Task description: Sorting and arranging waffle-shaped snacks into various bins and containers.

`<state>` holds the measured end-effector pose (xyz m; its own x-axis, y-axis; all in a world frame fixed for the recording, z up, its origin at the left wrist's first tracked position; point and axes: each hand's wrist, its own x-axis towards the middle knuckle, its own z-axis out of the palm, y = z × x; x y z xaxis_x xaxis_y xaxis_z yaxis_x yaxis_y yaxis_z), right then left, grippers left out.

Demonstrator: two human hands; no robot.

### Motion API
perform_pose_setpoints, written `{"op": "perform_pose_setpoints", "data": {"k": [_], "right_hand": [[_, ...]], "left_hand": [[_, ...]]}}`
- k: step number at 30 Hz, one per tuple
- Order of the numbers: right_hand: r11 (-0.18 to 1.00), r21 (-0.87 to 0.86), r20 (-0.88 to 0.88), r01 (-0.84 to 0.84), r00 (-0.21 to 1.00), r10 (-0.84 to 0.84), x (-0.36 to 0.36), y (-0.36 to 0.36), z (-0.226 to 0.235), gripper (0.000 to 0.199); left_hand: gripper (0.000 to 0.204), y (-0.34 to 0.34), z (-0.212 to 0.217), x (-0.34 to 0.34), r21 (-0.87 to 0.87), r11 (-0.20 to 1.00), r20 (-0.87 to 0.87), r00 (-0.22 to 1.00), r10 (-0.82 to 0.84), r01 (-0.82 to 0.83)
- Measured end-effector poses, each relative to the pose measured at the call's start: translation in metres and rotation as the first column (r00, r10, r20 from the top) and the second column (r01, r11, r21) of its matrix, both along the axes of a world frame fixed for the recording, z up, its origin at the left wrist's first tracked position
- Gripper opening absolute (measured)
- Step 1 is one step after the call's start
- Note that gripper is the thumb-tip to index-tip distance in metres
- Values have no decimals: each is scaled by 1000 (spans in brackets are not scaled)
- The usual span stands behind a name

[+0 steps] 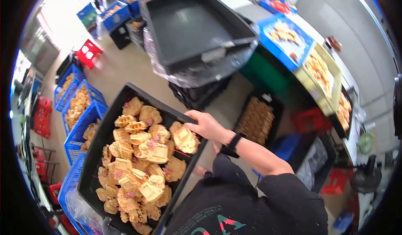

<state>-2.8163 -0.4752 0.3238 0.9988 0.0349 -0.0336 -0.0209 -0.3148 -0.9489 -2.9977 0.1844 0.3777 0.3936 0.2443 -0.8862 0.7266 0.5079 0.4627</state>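
My right hand, with a black band on its wrist, is closed on the far right corner of a black plastic tray. Its fingers wrap over the rim. Inside the tray lie many cream-yellow moulded plastic parts, heaped loosely. Some carry small pink pieces and thin red wires. The tray is held at a slant in front of my body. My left hand does not show; only a small dark shape appears by the tray's near left corner.
Blue crates of similar parts line the left side. Ahead stands a stack topped by a large black tray with plastic film around it. On the right, a bench holds a blue tray and a yellow tray. A dark bin of brown pieces sits below.
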Motion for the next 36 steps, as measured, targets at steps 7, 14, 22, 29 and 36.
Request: {"op": "perform_pose_setpoints", "data": {"k": [7, 14, 22, 29, 36], "right_hand": [[991, 61, -146, 118, 983, -108, -22, 10, -15, 36], [979, 102, -175, 179, 972, -159, -37, 10, -9, 35], [971, 67, -89, 232, 970, -225, -48, 18, -11, 34], [968, 108, -100, 227, 971, -217, -38, 14, -12, 32], [980, 61, -108, 190, 977, -182, -18, 12, -33, 33]], "left_hand": [[56, 28, 8, 36, 391, 895, -88, 976, -198, 217], [56, 66, 1, 43, 571, 642, -88, 816, -572, 512], [55, 92, 5, 42, 642, 443, -182, 686, -705, 625], [54, 91, 8, 33, 666, 267, -295, 576, -762, 696], [53, 30, -15, 9, 812, 263, -224, 695, -683, 521]]}}
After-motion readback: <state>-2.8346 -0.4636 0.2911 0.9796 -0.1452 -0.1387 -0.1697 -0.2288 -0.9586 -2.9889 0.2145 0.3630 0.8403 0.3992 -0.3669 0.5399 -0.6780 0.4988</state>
